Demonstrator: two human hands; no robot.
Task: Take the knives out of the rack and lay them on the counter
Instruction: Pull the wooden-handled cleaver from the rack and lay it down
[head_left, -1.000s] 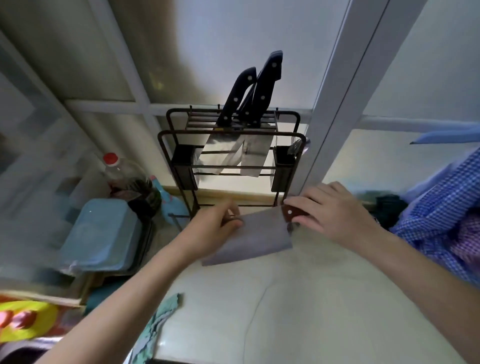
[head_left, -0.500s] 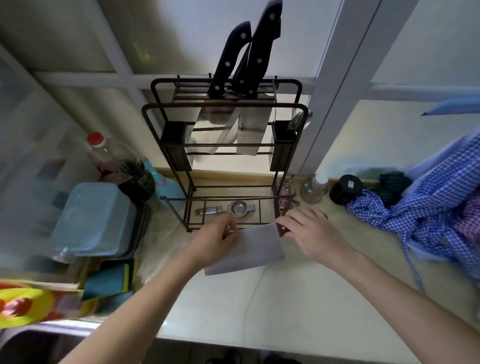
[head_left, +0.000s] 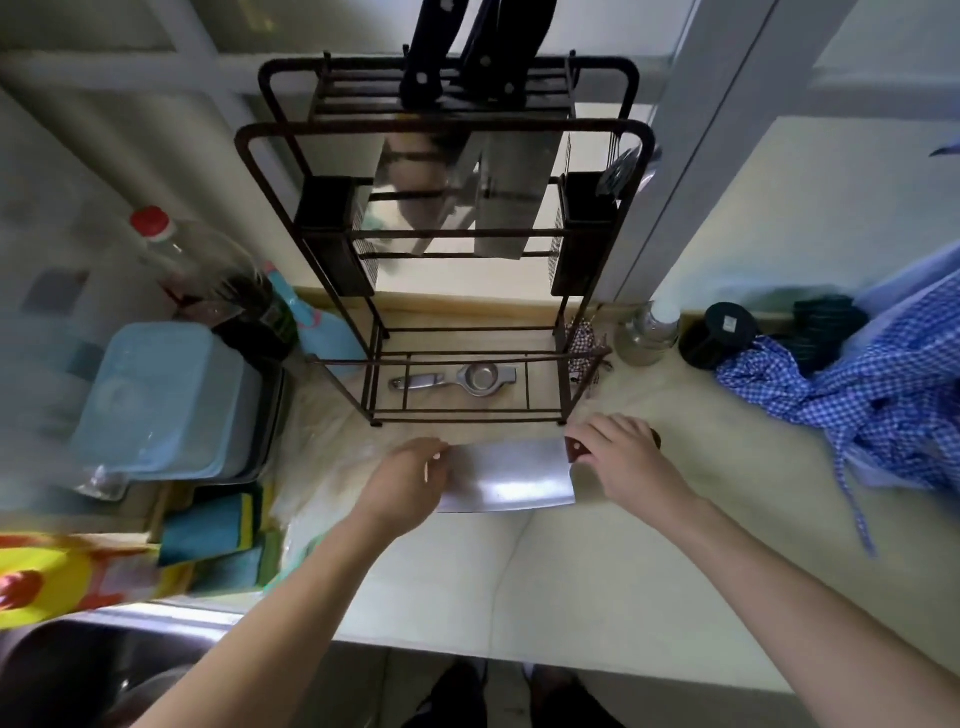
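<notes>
A broad steel cleaver (head_left: 511, 475) with a reddish-brown handle lies flat and level on the pale counter (head_left: 597, 571), just in front of the dark wire knife rack (head_left: 441, 130). My right hand (head_left: 623, 457) is closed over the cleaver's handle. My left hand (head_left: 410, 478) pinches the far left end of its blade. Two black-handled knives (head_left: 467, 57) still stand in the rack's top slots, their wide blades (head_left: 498, 197) hanging down inside the frame.
A metal squeezer (head_left: 457, 379) lies on the rack's base. A red-capped bottle (head_left: 202, 270) and a blue tub (head_left: 156, 400) stand to the left. A small bottle (head_left: 649, 332), a dark jar (head_left: 722, 327) and blue checked cloth (head_left: 872, 384) sit to the right. A sink (head_left: 78, 670) is at lower left.
Both hands have lowered the cleaver and levelled it out from a tilt to flat on the counter. The view has tipped downward.
</notes>
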